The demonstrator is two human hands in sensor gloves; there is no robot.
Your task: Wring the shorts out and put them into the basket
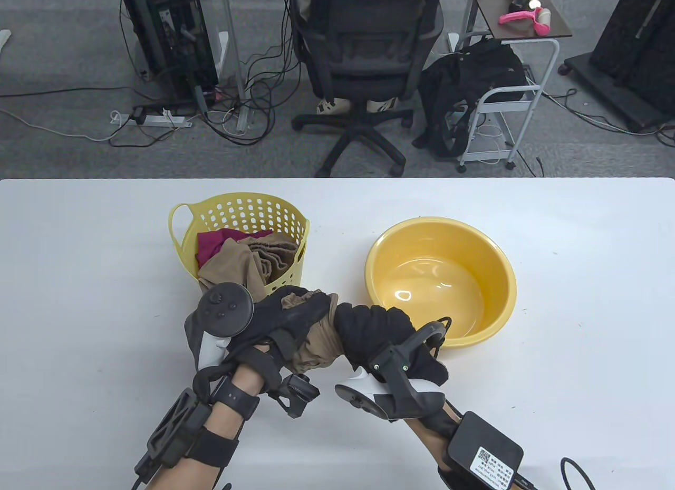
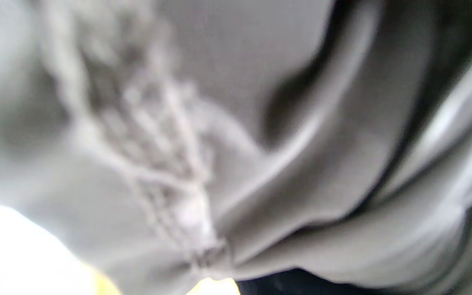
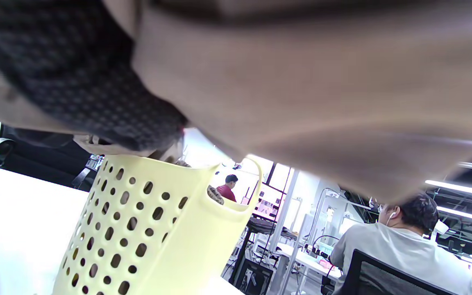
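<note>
Both your left hand point(image 1: 287, 313) and right hand point(image 1: 379, 334) clench the tan shorts point(image 1: 316, 342), probably to twist the water out. You hold them just in front of the basket point(image 1: 289, 215), with one end draped inside it.

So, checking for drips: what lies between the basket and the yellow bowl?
Only bare white table lies between the basket and the bowl, as the table view shows.

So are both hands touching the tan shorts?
Touching. The table view shows the left hand and right hand curled around the shorts.
</note>
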